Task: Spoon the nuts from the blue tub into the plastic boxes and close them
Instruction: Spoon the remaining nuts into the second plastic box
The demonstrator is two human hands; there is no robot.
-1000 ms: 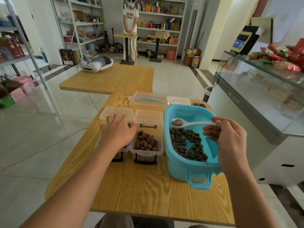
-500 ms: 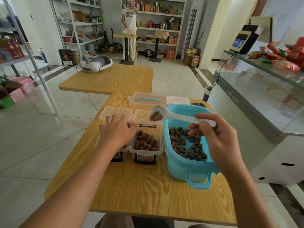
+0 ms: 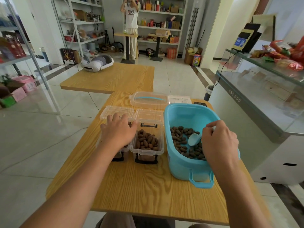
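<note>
Nuts (image 3: pixel 184 142) brown, oval, in blue tub (image 3: pixel 185 163) | R hand (image 3: pixel 218 142) grips spoon (image 3: pixel 194 139) | L hand (image 3: pixel 119 132) flat on box (image 3: pixel 121 149)

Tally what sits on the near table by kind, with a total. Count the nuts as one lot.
Small clear boxes: 2
Blue tub: 1
Spoon: 1
Large clear lid: 1
Paper sheet: 1
Lot of nuts: 1
Total: 7

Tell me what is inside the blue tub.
The blue plastic tub holds brown nuts and a pale blue spoon gripped by the right hand, which covers the handle and some nuts.
</note>
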